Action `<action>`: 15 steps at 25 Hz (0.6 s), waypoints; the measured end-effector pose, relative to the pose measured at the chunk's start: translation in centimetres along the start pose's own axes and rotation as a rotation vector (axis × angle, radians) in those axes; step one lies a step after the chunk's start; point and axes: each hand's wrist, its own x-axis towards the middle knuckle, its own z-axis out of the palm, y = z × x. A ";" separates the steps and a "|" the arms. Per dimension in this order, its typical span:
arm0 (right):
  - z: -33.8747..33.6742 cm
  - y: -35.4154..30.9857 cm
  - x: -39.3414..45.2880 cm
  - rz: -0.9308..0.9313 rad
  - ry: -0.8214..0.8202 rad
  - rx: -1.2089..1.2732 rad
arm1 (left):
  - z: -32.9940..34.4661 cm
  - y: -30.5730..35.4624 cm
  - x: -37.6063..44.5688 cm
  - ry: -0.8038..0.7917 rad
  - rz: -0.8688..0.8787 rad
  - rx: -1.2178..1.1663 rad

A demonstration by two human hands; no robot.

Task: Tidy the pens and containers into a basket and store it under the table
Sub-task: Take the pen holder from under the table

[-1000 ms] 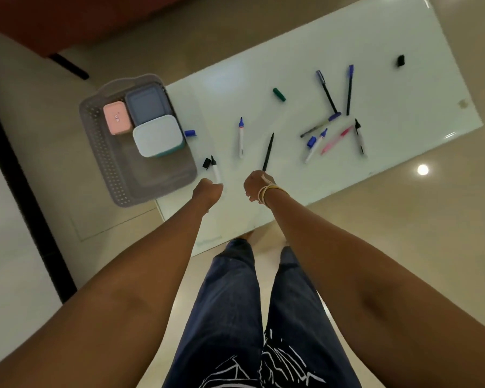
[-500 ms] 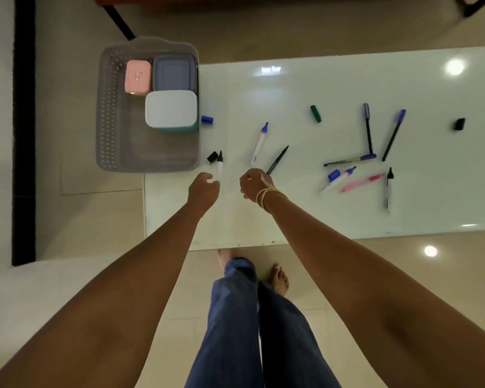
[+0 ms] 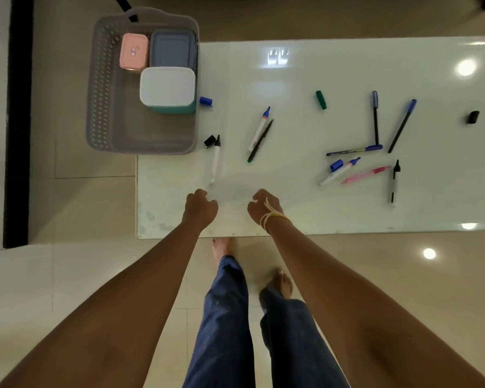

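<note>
Although half a second ago the left hand (image 3: 200, 208) sat at the tail of the white marker (image 3: 216, 159) and the right hand (image 3: 265, 208) at the tail of the thin black pen (image 3: 260, 141), both hands now hover lower in the frame, near the table's (image 3: 347, 65) near edge and clear of every pen. The fingers of each are curled in together, and nothing shows in either one. No pen has gone into the basket, so the collecting is probably only about to start.

Nine pens lie on the table:
- the white marker and the black pen left of centre, with a blue-tipped marker (image 3: 259, 128) close against that pen
- six more at the right: a dark pen (image 3: 375, 116), a blue pen (image 3: 402, 126), a flat-lying blue one (image 3: 354, 150), another blue-tipped marker (image 3: 339, 171), a pink pen (image 3: 366, 175) and a black-tipped marker (image 3: 394, 180)

Five loose caps lie among them: two blue (image 3: 205, 101) (image 3: 336, 165), two black (image 3: 209, 141) (image 3: 472, 117) and one green (image 3: 321, 99).

The grey basket (image 3: 95, 79) sits at the upper left of the frame, hanging over the table's left end. It already holds three containers: pink (image 3: 133, 51), blue-grey (image 3: 172, 47) and white (image 3: 167, 85).
</note>
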 end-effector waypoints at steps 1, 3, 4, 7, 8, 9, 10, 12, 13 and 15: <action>-0.3 1.7 -0.5 0.015 0.008 0.020 | 0.9 0.3 -0.7 -0.004 0.009 0.012; -1.4 5.1 -1.4 0.044 0.018 0.064 | 3.1 1.4 -2.6 -0.007 0.026 0.024; -2.1 7.1 -2.0 0.055 0.025 0.079 | 4.7 2.0 -3.8 -0.011 0.031 0.031; -5.1 13.5 -3.9 0.052 0.045 0.085 | 10.4 4.6 -8.0 -0.033 0.056 0.050; -6.2 15.4 -4.6 0.035 0.051 0.067 | 12.2 5.7 -9.2 -0.039 0.071 0.058; -7.7 17.8 -5.3 0.010 0.060 0.044 | 14.5 6.9 -10.7 -0.031 0.093 0.065; -9.2 20.2 -5.8 -0.010 0.079 0.027 | 16.7 8.2 -12.1 -0.014 0.116 0.063; -12.2 25.3 -7.1 0.013 0.109 0.022 | 21.3 10.4 -15.2 -0.009 0.173 0.072; -13.5 27.8 -7.6 0.036 0.124 0.036 | 23.7 11.3 -16.7 -0.016 0.219 0.099; -15.3 32.1 -8.6 0.098 0.135 0.055 | 27.7 12.7 -19.1 -0.026 0.329 0.204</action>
